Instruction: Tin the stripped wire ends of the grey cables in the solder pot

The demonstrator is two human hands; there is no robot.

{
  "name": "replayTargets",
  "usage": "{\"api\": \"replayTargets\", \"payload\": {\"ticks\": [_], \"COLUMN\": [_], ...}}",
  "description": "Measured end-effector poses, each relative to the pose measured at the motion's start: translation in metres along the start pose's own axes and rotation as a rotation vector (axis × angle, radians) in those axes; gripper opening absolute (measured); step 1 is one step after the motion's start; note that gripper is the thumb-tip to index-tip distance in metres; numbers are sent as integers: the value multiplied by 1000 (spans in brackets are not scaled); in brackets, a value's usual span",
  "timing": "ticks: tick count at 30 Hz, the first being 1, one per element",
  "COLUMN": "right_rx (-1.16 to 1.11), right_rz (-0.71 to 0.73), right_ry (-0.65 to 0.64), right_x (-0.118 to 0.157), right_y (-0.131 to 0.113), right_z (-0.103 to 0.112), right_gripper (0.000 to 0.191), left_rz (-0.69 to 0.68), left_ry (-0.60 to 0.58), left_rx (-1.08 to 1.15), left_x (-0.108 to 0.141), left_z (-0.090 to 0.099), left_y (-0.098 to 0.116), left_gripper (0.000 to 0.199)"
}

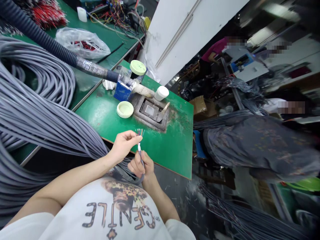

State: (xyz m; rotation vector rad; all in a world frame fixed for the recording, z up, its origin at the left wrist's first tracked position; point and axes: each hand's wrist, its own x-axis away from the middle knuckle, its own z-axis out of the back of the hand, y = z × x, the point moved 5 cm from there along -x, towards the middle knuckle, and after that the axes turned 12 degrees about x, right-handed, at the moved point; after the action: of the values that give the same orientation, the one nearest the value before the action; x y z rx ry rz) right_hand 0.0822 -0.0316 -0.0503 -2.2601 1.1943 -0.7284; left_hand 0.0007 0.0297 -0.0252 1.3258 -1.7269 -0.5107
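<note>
Between my two hands is the end of a grey cable (139, 152), with thin coloured wires (140, 132) fanning out at its tip. My left hand (125, 144) pinches the wires just below their ends. Lower down, my right hand (142, 165) is closed round the grey sheath. Beyond the hands, a dark square solder pot (150, 111) is set on the green table (170, 151), with a flat scraper (163, 112) lying across its right side. A pale green round tub (125, 109) stands left of the pot, and a white cup (161, 93) is behind it.
Large coils of grey cable (50, 116) fill the left side. A dark hose (95, 69) reaches over to a blue box (122, 91) behind the tub. A plastic bag (82, 43) lies at the back left. A person in dark patterned clothing (255, 143) is at the right.
</note>
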Motion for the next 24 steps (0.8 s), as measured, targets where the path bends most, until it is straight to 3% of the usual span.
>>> {"api": "replayTargets", "payload": {"ticks": [11,24], "right_rx": [23,32], "right_rz": [-3,105], "right_ry": [39,38], "right_x": [2,22], "right_y": [1,3], "right_z": [0,-5], "right_gripper": [35,34], "left_rz": [12,74], "left_ry": [-13,-92], "left_rx": [-27,0], "left_x": [0,13], "left_z": [3,-5], "left_y": [-3,-14], "left_gripper": [30,29]}}
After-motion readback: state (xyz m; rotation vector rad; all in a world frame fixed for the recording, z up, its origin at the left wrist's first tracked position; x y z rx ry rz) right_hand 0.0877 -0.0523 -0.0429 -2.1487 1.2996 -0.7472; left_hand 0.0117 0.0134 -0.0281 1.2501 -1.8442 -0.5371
